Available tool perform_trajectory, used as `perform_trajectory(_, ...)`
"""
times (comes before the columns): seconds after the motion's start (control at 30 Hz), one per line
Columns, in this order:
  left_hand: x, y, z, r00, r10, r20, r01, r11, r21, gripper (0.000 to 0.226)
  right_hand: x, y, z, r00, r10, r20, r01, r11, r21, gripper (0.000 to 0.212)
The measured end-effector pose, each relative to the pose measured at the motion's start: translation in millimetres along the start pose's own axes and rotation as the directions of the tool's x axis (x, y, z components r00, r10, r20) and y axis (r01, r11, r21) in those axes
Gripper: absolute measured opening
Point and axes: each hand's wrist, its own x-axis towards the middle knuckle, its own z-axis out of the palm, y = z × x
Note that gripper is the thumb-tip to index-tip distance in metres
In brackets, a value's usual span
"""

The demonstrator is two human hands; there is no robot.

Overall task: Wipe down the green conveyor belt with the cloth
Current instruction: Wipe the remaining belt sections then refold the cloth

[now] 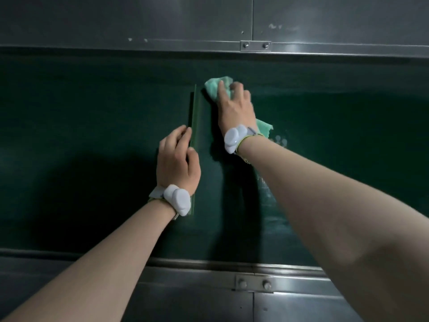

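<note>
Nearest, left hand (177, 159) grips raised green rib (196, 108); flat right hand (234, 105) presses mint cloth (216, 86) on dark-green conveyor belt (92, 112) (pale smears (279, 142) left to wipe).

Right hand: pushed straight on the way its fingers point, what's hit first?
Bare green belt lies ahead of the right hand and cloth; first obstacle is probably the metal side wall at the far edge. The cleat sits left of that line.

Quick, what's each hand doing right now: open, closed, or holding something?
Left hand: grips the raised rib on the belt.
Right hand: open, fingers pressing the cloth onto the belt.
</note>
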Motion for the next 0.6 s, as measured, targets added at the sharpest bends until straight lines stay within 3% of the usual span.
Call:
perform_trajectory(0.07,7.2,-2.4,-4.6,0.999,-0.011,-0.03,0.011,1.0,-0.025,0.049,-31.9,-16.8,10.5,0.996,-0.082,0.025,0.081,0.996,0.025,0.067)
perform_trajectory(0.17,17.3,-0.4,-9.6,0.995,-0.097,-0.029,0.094,0.993,-0.077,0.051,-106.4,-31.8,17.9,0.995,-0.093,0.02,0.092,0.994,0.052,0.065)
perform_trajectory(0.37,14.2,14.7,-8.6,0.98,-0.2,0.006,0.198,0.964,-0.177,0.056,-240.1,-17.6,21.0,0.956,-0.278,0.097,0.273,0.96,0.057,0.067)
perform_trajectory(0.5,12.1,17.2,-7.2,0.974,-0.226,0.006,0.223,0.956,-0.188,0.054,-209.7,6.2,15.2,0.904,-0.422,0.063,0.42,0.906,0.046,0.062)
perform_trajectory(0.6,9.0,14.8,-9.1,0.978,-0.207,0.007,0.205,0.961,-0.184,0.055,-137.4,21.0,4.0,0.948,-0.317,-0.003,0.317,0.948,0.032,0.068)
